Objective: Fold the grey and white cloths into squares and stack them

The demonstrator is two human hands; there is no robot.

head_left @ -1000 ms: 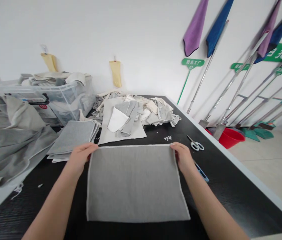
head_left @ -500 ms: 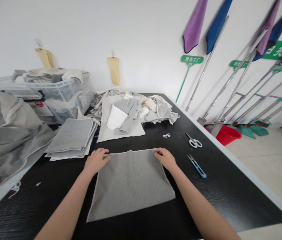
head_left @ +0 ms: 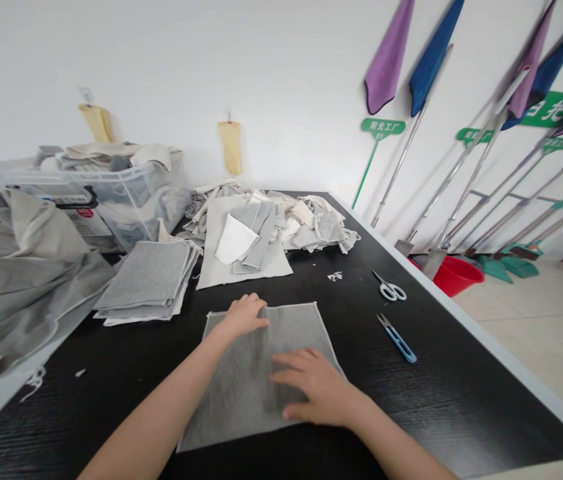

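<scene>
A grey cloth with pale edging lies spread on the black table before me. Near the middle of its far edge is my left hand, palm down with its fingers apart. My right hand, slightly blurred, is over the right part of the cloth, fingers spread; whether it touches the fabric I cannot tell. Neither hand grips anything. Beyond the cloth to the left sits a stack of folded grey cloths.
Scissors and blue thread snips lie to the right. Cloth scraps are heaped at the back. At left are loose grey fabric and a clear bin. A red bucket stands beyond the table.
My left hand has moved right from the cloth's far left corner to mid-edge. My right hand has left the far right corner, coming nearer and leftward, with fingers now spread.
</scene>
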